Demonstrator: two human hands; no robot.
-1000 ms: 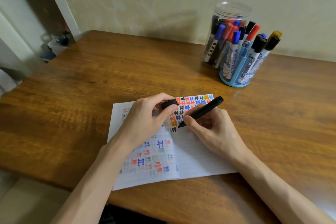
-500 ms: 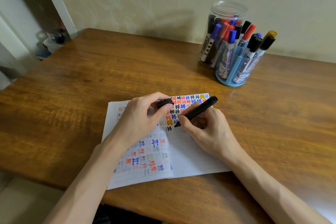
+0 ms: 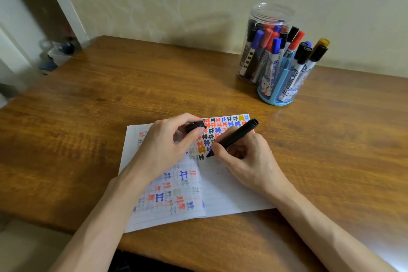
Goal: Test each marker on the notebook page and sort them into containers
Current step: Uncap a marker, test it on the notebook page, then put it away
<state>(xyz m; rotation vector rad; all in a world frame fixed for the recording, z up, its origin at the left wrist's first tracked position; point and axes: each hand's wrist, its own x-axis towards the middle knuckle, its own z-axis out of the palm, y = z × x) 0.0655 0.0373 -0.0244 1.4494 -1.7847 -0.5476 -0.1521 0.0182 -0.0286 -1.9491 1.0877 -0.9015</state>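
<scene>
Head view: right hand grips black marker, tip on open notebook at worktop centre; left hand pinches its cap; jar and blue holder behind.

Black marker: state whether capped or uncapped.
Uncapped: the right hand holds the black marker tip-down on the notebook; the left hand pinches its cap.

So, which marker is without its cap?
The black marker in the right hand, its tip on the notebook; the others stand capped in the jar and blue holder.
</scene>
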